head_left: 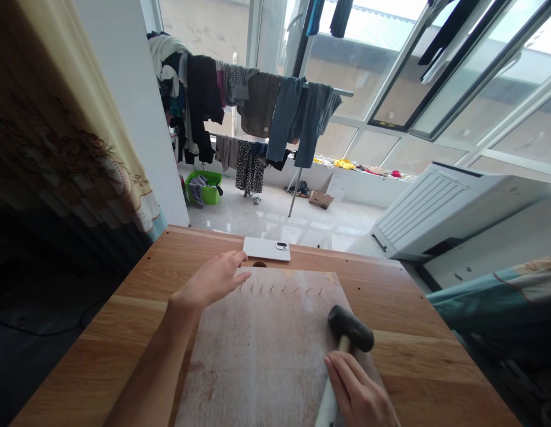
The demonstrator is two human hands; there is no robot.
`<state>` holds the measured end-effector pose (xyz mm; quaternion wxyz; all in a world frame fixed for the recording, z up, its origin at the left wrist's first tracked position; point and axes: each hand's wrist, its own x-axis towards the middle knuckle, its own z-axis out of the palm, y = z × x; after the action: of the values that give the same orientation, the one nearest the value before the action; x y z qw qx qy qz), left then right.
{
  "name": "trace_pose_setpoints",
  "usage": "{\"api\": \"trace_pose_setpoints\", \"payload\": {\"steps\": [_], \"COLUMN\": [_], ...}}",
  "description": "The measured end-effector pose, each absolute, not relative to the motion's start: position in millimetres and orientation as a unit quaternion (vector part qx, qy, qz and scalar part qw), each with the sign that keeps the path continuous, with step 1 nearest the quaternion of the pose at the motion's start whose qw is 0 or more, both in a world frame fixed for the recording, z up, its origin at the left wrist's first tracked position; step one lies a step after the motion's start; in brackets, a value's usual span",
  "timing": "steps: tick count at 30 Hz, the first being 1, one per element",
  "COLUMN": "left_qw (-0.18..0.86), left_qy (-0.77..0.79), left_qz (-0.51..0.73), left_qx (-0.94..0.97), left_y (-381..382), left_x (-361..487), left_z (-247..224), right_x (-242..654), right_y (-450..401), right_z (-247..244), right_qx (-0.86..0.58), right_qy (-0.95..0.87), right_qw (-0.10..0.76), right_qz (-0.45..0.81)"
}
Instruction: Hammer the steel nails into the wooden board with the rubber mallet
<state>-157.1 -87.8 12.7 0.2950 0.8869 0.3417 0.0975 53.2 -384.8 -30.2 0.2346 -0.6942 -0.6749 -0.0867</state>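
Observation:
My right hand point(357, 388) is closed around the pale handle of a hammer with a thick black head point(352, 328), over the right side of a worn wooden board point(257, 367). Several nails point(272, 287) stand in a row near the board's far edge, some of them leaning. My left hand point(219, 276) reaches over the far left corner of the board, thumb and fingers apart, close to the leftmost nail. Its fingertips are near a white phone point(266, 249) lying just past the board; I cannot tell whether they touch it.
The board lies on a wooden table point(413, 356), with a dark round spot point(260, 264) between board and phone. Beyond the table's far edge are a laundry rack with clothes point(260, 104), a green basket point(210, 193) and a white cabinet-like unit point(453, 207). A curtain point(106, 148) hangs at left.

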Motion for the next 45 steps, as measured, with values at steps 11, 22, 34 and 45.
{"api": "trace_pose_setpoints", "payload": {"steps": [11, 22, 34, 45], "left_qw": [0.258, 0.255, 0.255, 0.335], "left_qy": [0.304, 0.317, 0.31, 0.29], "left_qz": [0.043, 0.034, 0.034, 0.14], "left_qx": [0.916, 0.913, 0.915, 0.885], "left_y": [-96.6, -99.5, -104.3, -98.0], "left_x": [-154.9, -155.2, -146.1, -147.8], "left_z": [9.6, 8.5, 15.9, 8.3], "right_x": [109.5, 126.6, 138.6, 140.6], "right_y": [-274.9, -248.0, -250.4, -242.5], "right_z": [78.7, 33.7, 15.9, 8.3], "right_qx": [-0.784, -0.814, -0.795, -0.783], "right_qy": [-0.571, -0.552, -0.57, -0.577], "right_qw": [0.227, 0.118, 0.122, 0.108], "right_qz": [-0.088, 0.137, 0.167, 0.206]}}
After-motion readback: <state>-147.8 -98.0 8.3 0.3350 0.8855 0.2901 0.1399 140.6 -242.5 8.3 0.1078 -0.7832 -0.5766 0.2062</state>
